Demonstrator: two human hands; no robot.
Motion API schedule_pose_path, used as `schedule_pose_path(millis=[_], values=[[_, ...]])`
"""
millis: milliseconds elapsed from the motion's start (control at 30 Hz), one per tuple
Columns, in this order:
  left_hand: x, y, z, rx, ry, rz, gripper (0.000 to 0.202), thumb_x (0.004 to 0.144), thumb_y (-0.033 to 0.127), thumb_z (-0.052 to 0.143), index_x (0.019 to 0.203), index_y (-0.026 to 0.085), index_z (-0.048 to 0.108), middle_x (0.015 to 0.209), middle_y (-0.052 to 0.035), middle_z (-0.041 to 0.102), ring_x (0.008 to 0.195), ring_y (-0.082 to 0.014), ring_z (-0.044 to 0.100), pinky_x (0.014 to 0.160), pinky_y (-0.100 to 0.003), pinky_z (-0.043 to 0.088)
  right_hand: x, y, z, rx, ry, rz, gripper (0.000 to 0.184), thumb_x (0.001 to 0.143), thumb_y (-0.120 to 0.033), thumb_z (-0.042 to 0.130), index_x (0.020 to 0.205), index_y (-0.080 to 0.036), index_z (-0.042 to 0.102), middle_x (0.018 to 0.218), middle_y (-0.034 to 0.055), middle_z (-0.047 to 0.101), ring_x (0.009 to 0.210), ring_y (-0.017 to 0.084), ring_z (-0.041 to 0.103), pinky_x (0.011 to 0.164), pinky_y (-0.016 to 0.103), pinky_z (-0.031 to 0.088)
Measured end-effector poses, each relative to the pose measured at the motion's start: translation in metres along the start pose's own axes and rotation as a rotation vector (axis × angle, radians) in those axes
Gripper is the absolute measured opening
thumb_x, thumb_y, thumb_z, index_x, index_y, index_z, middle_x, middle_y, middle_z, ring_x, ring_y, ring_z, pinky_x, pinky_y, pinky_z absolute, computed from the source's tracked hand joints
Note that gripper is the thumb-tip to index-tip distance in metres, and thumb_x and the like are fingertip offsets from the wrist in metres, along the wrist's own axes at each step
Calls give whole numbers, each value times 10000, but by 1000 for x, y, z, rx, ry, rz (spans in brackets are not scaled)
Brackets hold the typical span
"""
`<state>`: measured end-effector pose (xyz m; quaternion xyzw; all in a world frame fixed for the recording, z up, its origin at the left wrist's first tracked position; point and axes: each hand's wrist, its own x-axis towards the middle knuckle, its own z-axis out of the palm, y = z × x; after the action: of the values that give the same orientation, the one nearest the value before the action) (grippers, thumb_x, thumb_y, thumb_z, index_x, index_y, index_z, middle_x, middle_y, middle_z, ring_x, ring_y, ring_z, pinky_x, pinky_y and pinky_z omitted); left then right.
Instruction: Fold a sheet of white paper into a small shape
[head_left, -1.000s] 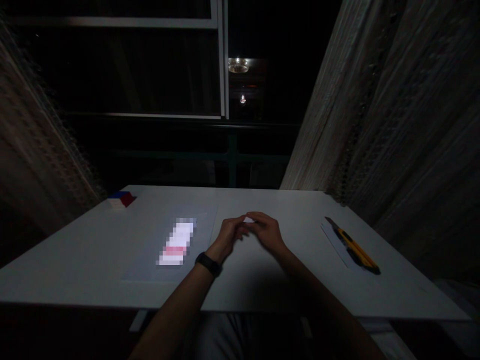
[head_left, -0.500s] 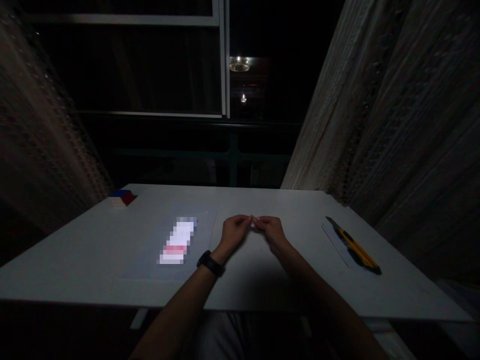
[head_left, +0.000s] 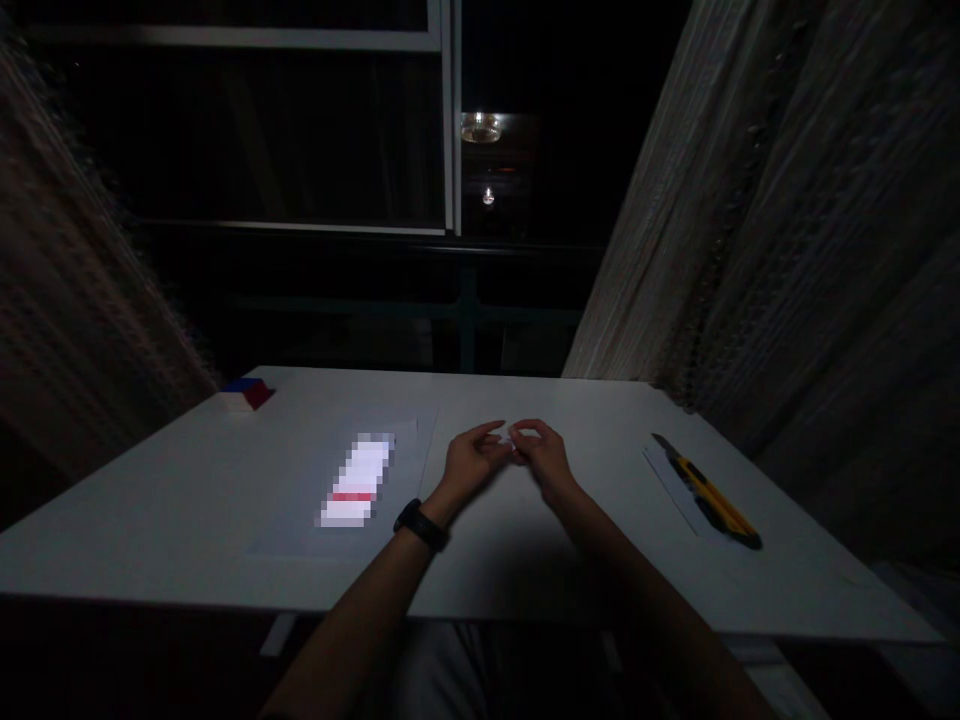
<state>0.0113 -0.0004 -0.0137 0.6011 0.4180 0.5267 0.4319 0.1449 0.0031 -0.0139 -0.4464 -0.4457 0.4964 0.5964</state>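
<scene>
Above the middle of the white table, my two hands almost meet at the fingertips. My right hand is closed in a pinch on a small white piece, perhaps paper; its shape is mostly hidden by the fingers. My left hand, with a dark watch at the wrist, has its thumb and index finger parted beside that piece. Whether a left fingertip touches it is hard to make out in the dim light.
At the left a lit, pixelated phone screen lies on a pale sheet. A yellow-black box cutter rests at the right on a small white sheet. A coloured cube stands at the far left corner; a curtain hangs behind.
My left thumb and index finger have parted from their pinch at the small white piece. My right hand keeps hold of it, its fingers slightly raised and more arched.
</scene>
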Motion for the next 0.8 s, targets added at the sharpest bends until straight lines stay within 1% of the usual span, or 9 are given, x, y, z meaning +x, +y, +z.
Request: schedule_pose_path(millis=[100, 167, 267, 333, 400, 533, 800], values=[[0, 0, 1, -54, 7, -19, 390, 627, 276, 715, 984, 123, 678, 866, -103, 700, 760, -192, 650, 700, -285, 508, -1, -2, 0, -4, -4, 7, 364, 539, -448, 738, 730, -160, 623, 475, -22, 563, 443, 103, 489, 463, 231, 370], [1, 1, 1, -131, 3, -40, 357, 619, 272, 722, 940, 117, 691, 860, -107, 705, 778, -206, 652, 720, -302, 511, -2, -4, -2, 16, -29, 28, 338, 560, -434, 723, 747, -164, 644, 494, -20, 571, 457, 103, 494, 474, 232, 376], [1, 3, -2, -239, 17, -87, 380, 585, 268, 750, 925, 109, 692, 876, -119, 705, 792, -221, 654, 743, -329, 510, -4, -7, -4, 75, -113, 76, 302, 565, -349, 720, 817, -191, 664, 600, -11, 621, 534, 115, 539, 522, 236, 410], [2, 4, -4, -296, 33, -116, 404, 574, 273, 761, 933, 104, 687, 892, -128, 702, 797, -223, 654, 752, -339, 508, -5, -9, -5, 99, -157, 97, 322, 540, -282, 724, 849, -209, 667, 679, -4, 648, 605, 132, 571, 563, 244, 432], [2, 4, -5, -325, 50, -135, 426, 562, 278, 770, 942, 104, 683, 896, -131, 701, 801, -221, 654, 761, -342, 504, -6, -9, -6, 103, -177, 107, 337, 523, -247, 720, 854, -210, 670, 718, 7, 659, 650, 149, 587, 589, 257, 445], [2, 5, -5, -313, 65, -148, 428, 541, 276, 782, 920, 101, 688, 876, -128, 703, 794, -220, 653, 756, -338, 503, -5, -9, -6, 105, -154, 127, 317, 516, -231, 713, 829, -196, 678, 679, 11, 655, 626, 145, 583, 590, 262, 443], [-2, 12, -3, -312, 38, -162, 438, 525, 245, 786, 924, 94, 685, 865, -131, 702, 781, -222, 652, 732, -329, 504, -2, -5, -6, 108, -120, 119, 271, 550, -224, 682, 819, -194, 686, 661, 2, 652, 578, 114, 563, 572, 244, 431]])
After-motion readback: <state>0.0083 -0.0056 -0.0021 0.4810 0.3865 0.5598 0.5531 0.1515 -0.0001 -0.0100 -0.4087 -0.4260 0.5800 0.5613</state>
